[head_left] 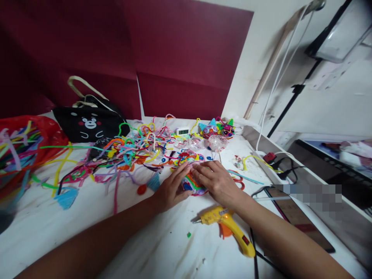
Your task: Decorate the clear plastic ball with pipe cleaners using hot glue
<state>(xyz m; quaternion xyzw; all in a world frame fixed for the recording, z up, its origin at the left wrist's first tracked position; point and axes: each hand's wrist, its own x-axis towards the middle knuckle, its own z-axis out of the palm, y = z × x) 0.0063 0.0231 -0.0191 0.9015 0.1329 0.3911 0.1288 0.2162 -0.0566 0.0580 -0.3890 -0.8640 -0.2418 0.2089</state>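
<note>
A colourful craft piece of coiled pipe cleaners (193,185), in bands of rainbow colours with a blue spiral, rests on the white table between my hands. My left hand (174,185) grips its left side, the thumb along the near edge. Over its right and upper part bend the fingers of my right hand (216,180), hiding much of it. A yellow hot glue gun (223,221) lies on its side just below my right hand, nozzle pointing left. Red-handled scissors (240,179) lie to the right of that hand.
Loose pipe cleaners (136,149) spread across the back and left. A red bag (55,130) of more pipe cleaners and a black tote bag (90,124) stand left. Finished-looking colourful masks (217,128), a small digital clock (183,131), a power strip (270,166) and a tablet (302,221) are around.
</note>
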